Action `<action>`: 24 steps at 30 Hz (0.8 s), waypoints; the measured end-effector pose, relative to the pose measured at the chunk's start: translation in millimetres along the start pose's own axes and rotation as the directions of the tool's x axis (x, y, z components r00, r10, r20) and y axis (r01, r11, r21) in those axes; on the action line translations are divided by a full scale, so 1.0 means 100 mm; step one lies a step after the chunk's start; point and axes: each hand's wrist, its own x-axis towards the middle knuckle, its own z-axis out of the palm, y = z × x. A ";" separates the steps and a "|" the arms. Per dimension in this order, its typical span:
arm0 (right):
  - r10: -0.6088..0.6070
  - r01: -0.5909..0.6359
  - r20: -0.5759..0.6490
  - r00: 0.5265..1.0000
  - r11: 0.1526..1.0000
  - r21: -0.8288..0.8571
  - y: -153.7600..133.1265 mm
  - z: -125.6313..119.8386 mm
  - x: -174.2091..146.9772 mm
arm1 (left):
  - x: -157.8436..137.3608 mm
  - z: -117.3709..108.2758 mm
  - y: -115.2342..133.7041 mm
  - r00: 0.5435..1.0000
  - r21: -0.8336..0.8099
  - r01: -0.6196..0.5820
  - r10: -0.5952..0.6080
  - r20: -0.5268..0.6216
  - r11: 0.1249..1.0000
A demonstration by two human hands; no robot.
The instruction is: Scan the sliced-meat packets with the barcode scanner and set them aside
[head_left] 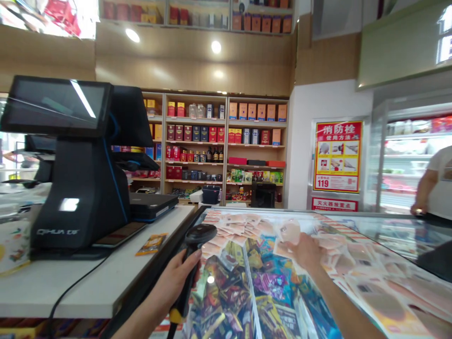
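Note:
My left hand (pixel 180 274) is wrapped round the handle of a black barcode scanner (pixel 199 234) with a yellow patch near its cord end. The scanner's head points up and away over the glass-topped freezer (pixel 251 282). Farther forward, my right hand (pixel 306 253) grips a flat pale-pink packet (pixel 290 231), which is tilted up at the fingertips. Around that hand lie many similar flat pinkish packets (pixel 240 225), spread over the far and right parts of the glass. Colourful wrapped ice creams (pixel 221 294) show through the glass below.
At the left, a black checkout terminal (pixel 79 188) stands on a white counter (pixel 81 287), with an orange-yellow packet (pixel 151 244) near the edge. A cord (pixel 70 287) runs down the counter. Shelves of boxes (pixel 194 134) fill the back. A person (pixel 432 183) stands at the far right.

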 end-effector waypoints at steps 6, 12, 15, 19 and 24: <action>0.018 -0.032 -0.143 0.990 0.994 -0.102 0.22 0.01 0.03 | -0.01 -0.11 -0.10 0.997 -0.019 -0.032 0.031 -0.070 0.999; -0.317 0.333 -0.159 0.935 0.938 0.093 -0.56 0.09 -0.23 | -0.03 -0.22 -0.13 0.996 -0.036 0.012 -0.015 -0.083 0.999; -0.560 0.552 -0.035 0.828 0.800 0.235 -1.15 0.15 -0.53 | -0.04 -0.30 -0.15 0.997 -0.040 0.007 -0.010 -0.075 0.999; -0.720 0.678 0.088 0.688 0.681 0.275 -1.67 0.23 -0.87 | -0.04 -0.39 -0.21 0.997 -0.100 0.025 -0.031 -0.067 0.995; -0.795 0.774 0.140 0.590 0.606 0.181 -1.80 0.26 -0.91 | -0.04 -0.41 -0.23 0.996 -0.117 0.040 -0.049 -0.072 0.992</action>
